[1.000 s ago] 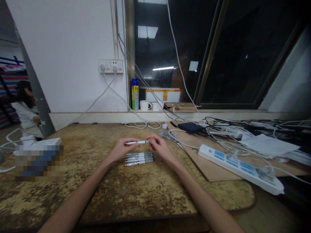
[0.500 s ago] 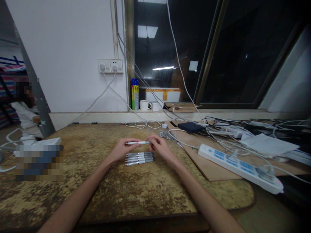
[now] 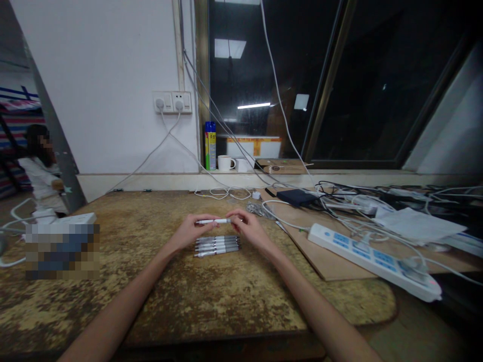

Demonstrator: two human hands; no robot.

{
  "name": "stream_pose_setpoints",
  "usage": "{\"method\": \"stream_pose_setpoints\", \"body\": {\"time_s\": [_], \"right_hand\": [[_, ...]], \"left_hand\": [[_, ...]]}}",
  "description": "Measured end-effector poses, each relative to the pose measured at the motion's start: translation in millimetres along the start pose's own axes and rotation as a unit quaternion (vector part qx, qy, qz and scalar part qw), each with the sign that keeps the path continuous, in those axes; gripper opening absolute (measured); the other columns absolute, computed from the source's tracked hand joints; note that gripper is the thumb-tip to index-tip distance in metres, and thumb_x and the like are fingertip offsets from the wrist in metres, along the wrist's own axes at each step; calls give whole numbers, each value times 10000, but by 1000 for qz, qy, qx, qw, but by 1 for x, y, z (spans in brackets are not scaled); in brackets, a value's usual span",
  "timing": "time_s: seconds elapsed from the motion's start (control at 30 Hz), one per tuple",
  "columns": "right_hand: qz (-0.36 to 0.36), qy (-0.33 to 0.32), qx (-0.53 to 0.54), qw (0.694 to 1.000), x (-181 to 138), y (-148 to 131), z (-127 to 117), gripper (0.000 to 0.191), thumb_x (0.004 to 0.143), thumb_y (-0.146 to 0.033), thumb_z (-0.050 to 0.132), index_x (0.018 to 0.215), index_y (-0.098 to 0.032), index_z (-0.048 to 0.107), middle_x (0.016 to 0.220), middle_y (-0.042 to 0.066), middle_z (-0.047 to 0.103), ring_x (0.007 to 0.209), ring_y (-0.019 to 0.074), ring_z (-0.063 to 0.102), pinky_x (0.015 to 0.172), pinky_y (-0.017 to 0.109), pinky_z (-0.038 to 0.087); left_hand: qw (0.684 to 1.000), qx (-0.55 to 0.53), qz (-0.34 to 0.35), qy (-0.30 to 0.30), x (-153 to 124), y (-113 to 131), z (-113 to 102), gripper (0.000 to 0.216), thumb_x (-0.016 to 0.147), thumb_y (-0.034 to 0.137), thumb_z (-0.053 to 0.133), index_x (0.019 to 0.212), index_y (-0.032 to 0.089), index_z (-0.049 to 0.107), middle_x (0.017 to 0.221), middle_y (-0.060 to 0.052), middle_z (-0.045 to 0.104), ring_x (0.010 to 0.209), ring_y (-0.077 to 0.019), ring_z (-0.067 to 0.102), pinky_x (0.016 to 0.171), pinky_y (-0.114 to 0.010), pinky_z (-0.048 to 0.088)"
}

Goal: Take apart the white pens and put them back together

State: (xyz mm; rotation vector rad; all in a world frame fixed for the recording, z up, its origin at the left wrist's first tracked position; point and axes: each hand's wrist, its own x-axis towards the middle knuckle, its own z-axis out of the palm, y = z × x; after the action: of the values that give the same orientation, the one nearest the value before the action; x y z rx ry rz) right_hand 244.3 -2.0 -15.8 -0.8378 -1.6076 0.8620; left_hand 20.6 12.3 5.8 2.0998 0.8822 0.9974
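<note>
A white pen (image 3: 214, 221) lies level between my two hands, just above the table. My left hand (image 3: 189, 230) is closed around its left part, thumb along the near side. At the pen's right end, the fingers of my right hand (image 3: 247, 227) are pinched together and hide the tip. Just below my hands, several similar white and grey pens (image 3: 217, 246) rest side by side on the worn table (image 3: 211, 296).
To the right, a white power strip (image 3: 373, 261) lies on a brown board (image 3: 302, 241) among tangled cables. Behind my hands is a small clear plastic bag (image 3: 259, 210). A mug (image 3: 225, 162) and a spray can (image 3: 210, 146) stand on the sill. A person (image 3: 41, 166) sits far left.
My right fingers have shifted slightly at the pen's right end, and a little less of that end shows. The left hand and the row of pens stay put.
</note>
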Motion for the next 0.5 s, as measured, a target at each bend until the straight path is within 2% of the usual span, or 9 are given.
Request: {"method": "stream_pose_setpoints", "body": {"time_s": [0.13,0.3,0.4,0.5], "right_hand": [[13,-14,7,1000,-1,0,-1,256,900,-401,543,981,-202,682,590,-40,484,529,133,426,521,253,302],[12,-4,2,1000,0,3,-1,264,894,-427,570,953,-200,690,658,-17,543,594,145,480,566,260,351],[2,-8,0,1000,1,2,-1,271,900,-437,576,970,-200,686,643,-28,504,579,139,449,554,258,334],[-1,-14,-6,1000,0,2,-1,299,923,-458,552,993,-197,679,625,-38,463,557,132,408,528,255,290]], "left_hand": [[1000,5,0,-5,1,-3,0,401,875,461,670,1142,179,769,1136,-76,770,1059,-273,696,967,-345,509],[1000,5,1,-10,0,-3,0,387,905,455,634,1137,175,766,1075,-69,785,1008,-261,707,928,-332,522],[1000,7,10,-14,0,-3,-1,379,918,446,620,1129,170,771,1033,-69,793,992,-259,710,926,-327,519],[1000,9,7,-17,1,-4,-1,396,905,449,637,1147,163,766,1096,-82,781,1014,-268,706,925,-330,518]]}}
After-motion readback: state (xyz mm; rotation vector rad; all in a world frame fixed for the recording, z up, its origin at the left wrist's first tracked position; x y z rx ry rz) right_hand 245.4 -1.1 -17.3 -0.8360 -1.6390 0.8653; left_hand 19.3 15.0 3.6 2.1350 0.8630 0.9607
